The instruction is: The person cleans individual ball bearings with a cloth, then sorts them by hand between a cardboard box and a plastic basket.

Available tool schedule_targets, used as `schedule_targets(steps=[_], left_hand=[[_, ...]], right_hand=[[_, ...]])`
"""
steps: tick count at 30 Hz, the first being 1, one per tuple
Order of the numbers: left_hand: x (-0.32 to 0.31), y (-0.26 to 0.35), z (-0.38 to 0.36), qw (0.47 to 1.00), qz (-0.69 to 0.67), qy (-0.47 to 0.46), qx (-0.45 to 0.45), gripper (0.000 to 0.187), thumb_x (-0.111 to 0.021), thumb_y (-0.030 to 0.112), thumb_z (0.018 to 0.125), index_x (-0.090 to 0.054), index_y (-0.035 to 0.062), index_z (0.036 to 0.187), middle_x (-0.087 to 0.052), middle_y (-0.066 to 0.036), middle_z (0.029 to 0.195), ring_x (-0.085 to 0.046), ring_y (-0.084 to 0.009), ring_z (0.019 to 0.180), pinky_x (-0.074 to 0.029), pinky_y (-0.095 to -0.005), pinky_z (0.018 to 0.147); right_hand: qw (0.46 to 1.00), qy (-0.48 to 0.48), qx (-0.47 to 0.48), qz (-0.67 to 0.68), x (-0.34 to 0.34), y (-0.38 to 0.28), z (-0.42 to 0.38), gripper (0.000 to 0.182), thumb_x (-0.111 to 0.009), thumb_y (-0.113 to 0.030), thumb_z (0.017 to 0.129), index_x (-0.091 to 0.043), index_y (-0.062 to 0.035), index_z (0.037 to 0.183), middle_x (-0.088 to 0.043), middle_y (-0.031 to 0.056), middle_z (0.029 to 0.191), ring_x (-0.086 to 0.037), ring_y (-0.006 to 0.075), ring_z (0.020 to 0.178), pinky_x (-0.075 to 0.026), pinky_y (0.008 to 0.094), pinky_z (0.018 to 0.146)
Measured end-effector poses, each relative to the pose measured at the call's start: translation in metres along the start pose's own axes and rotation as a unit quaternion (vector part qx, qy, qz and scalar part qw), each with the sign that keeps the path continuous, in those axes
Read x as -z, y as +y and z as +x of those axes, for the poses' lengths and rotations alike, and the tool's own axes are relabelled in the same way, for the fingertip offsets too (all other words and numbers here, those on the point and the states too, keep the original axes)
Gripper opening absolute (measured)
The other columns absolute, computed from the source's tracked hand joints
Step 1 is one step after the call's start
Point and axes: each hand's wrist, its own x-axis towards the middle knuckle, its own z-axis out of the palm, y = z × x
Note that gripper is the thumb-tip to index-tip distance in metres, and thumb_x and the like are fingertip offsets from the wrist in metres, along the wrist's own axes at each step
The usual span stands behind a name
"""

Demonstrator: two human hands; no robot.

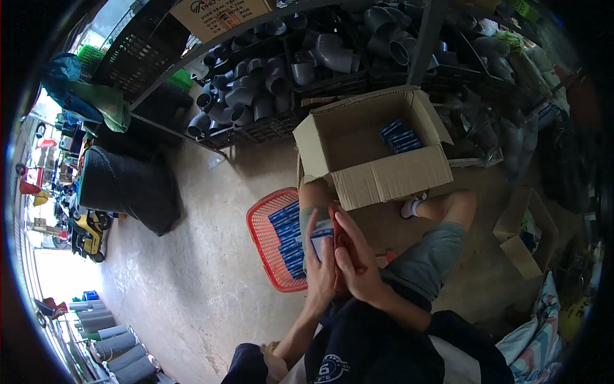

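My left hand (320, 272) and my right hand (363, 272) are raised close together over my lap. A small blue-and-white box (322, 239) is in my left hand, between the thumb and fingers. My right hand grips a dark red cloth (341, 246), pressed against the left hand; part of it is hidden by the fingers. Just left of the hands, a red plastic basket (254, 235) holds rows of small blue boxes (288, 238). In front, an open cardboard box (393, 179) has several blue boxes (401, 137) in its far right part.
Crates of grey pipe fittings (246, 93) fill the rack behind the cardboard box. A smaller open carton (526, 233) stands at right. A dark mesh roll (128, 185) stands at left. My bent knee (462, 208) lies right of the cardboard box.
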Motion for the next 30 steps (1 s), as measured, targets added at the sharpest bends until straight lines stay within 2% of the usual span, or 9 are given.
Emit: schedule_targets(steps=[5,9,13,17,19,23,24,28,30], left_hand=[[-0.012,0.020,-0.009,0.999,-0.031,-0.030,-0.011,0.060,-0.029,0.043,0.109,-0.021,0.0119,0.159,-0.031,-0.017,0.159,-0.034,-0.0290,0.146,-0.033,-0.0414,0.117],[-0.001,0.027,0.006,0.987,-0.139,0.083,-0.012,0.053,-0.040,0.037,0.109,-0.031,0.0106,0.155,-0.037,-0.017,0.154,-0.043,-0.0288,0.138,-0.032,-0.0398,0.117],[-0.012,0.006,-0.004,0.994,0.092,-0.014,-0.060,0.055,-0.043,0.032,0.107,-0.030,0.0102,0.155,-0.038,-0.017,0.152,-0.045,-0.0298,0.134,-0.033,-0.0395,0.115],[-0.036,0.002,-0.019,0.996,0.047,-0.051,-0.063,0.060,-0.039,0.041,0.107,-0.030,0.0064,0.155,-0.036,-0.019,0.154,-0.034,-0.0308,0.144,-0.030,-0.0418,0.118],[-0.032,0.001,-0.009,0.999,-0.001,-0.034,0.010,0.056,-0.042,0.031,0.106,-0.029,0.0062,0.155,-0.037,-0.017,0.152,-0.039,-0.0278,0.139,-0.033,-0.0394,0.116],[-0.008,-0.035,-0.007,0.983,0.173,-0.036,-0.042,0.054,-0.044,0.024,0.106,-0.028,0.0068,0.155,-0.035,-0.017,0.154,-0.039,-0.0265,0.140,-0.034,-0.0384,0.115],[-0.003,-0.038,-0.006,0.987,0.154,-0.050,0.003,0.065,-0.030,0.047,0.108,-0.018,0.0096,0.159,-0.031,-0.019,0.156,-0.030,-0.0335,0.147,-0.032,-0.0453,0.118],[-0.038,0.017,-0.020,0.999,0.007,-0.033,0.002,0.060,-0.038,0.037,0.109,-0.027,0.0023,0.156,-0.035,-0.018,0.156,-0.038,-0.0274,0.141,-0.030,-0.0378,0.117],[-0.027,0.007,-0.009,0.998,0.027,-0.022,-0.056,0.066,-0.034,0.047,0.107,-0.025,0.0051,0.157,-0.036,-0.018,0.154,-0.039,-0.0288,0.140,-0.031,-0.0397,0.117]], right_hand=[[0.999,-0.052,0.002,-0.002,0.013,-0.008,0.022,0.054,-0.051,-0.010,0.102,-0.036,0.0004,0.152,-0.032,0.0217,0.159,-0.033,0.0319,0.148,-0.030,0.0393,0.118],[0.996,-0.081,0.033,-0.035,0.007,-0.007,-0.001,0.055,-0.051,-0.008,0.102,-0.033,0.0000,0.154,-0.031,0.0206,0.159,-0.031,0.0297,0.148,-0.028,0.0373,0.119],[0.984,-0.027,-0.056,0.168,0.026,0.020,-0.002,0.059,-0.052,-0.009,0.102,-0.029,-0.0006,0.155,-0.029,0.0206,0.161,-0.029,0.0303,0.149,-0.025,0.0370,0.120],[0.999,-0.029,0.022,0.023,0.043,-0.001,0.007,0.062,-0.055,-0.013,0.101,-0.029,-0.0012,0.155,-0.028,0.0215,0.161,-0.028,0.0344,0.149,-0.023,0.0403,0.120],[0.993,-0.063,0.091,-0.048,0.044,-0.005,0.001,0.063,-0.056,-0.016,0.101,-0.029,-0.0016,0.155,-0.028,0.0223,0.160,-0.028,0.0374,0.149,-0.023,0.0436,0.120],[0.961,-0.134,0.138,-0.199,0.041,-0.010,-0.011,0.060,-0.061,-0.018,0.097,-0.040,-0.0014,0.150,-0.030,0.0218,0.159,-0.027,0.0444,0.148,-0.023,0.0511,0.119],[0.972,-0.124,0.123,-0.156,0.044,-0.009,-0.008,0.059,-0.060,-0.017,0.097,-0.040,-0.0008,0.150,-0.031,0.0215,0.159,-0.027,0.0420,0.148,-0.023,0.0492,0.119],[0.996,-0.063,-0.008,0.068,0.050,-0.006,0.011,0.055,-0.052,-0.016,0.102,-0.036,0.0015,0.152,-0.034,0.0198,0.158,-0.029,0.0295,0.149,-0.021,0.0400,0.121],[0.997,-0.044,-0.044,0.045,0.041,-0.009,0.004,0.055,-0.049,-0.017,0.104,-0.032,0.0011,0.153,-0.033,0.0196,0.158,-0.029,0.0289,0.149,-0.021,0.0399,0.121]])
